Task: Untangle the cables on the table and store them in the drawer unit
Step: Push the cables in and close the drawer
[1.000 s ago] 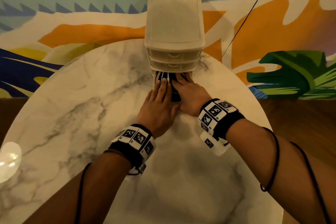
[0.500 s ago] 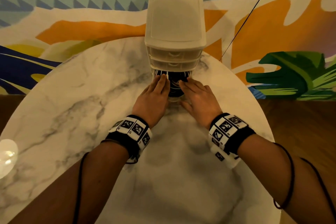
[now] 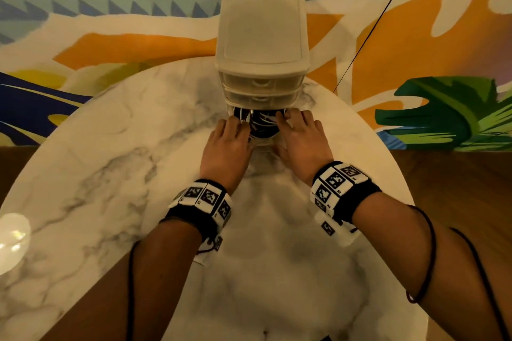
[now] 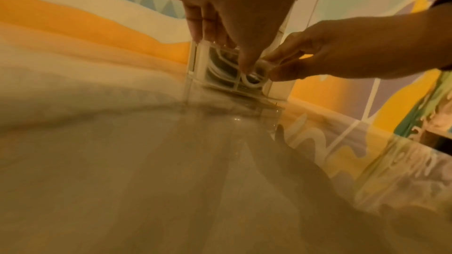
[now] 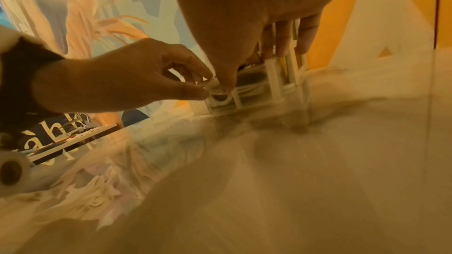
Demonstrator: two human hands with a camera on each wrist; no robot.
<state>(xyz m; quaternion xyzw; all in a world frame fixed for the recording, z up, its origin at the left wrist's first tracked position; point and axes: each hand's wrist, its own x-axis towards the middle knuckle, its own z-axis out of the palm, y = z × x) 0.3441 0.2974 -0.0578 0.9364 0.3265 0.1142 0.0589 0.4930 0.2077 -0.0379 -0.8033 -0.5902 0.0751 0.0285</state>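
1. Drawer unit [image 3: 261, 36]: stands at the far edge of the marble table [image 3: 110, 174]. Its two upper drawers are closed; the bottom drawer [image 3: 259, 139] is pulled partly out.
2. Cables [image 3: 261, 124]: black and white loops lie coiled inside the bottom drawer; none shows on the table.
3. Left hand [image 3: 225, 147]: fingers curled at the drawer's left front, thumb and fingertips pinching the rim where a white loop bulges against the clear front wall.
4. Right hand [image 3: 300, 141]: fingers reach over the right rim onto the cables, thumb at the front; whether it grips the rim or merely presses cannot be told.
5. Step in hand, as judged: closing the loaded drawer. Tuck every loop below the rim first, push evenly with both hands, and clear the fingers before the front meets the frame.
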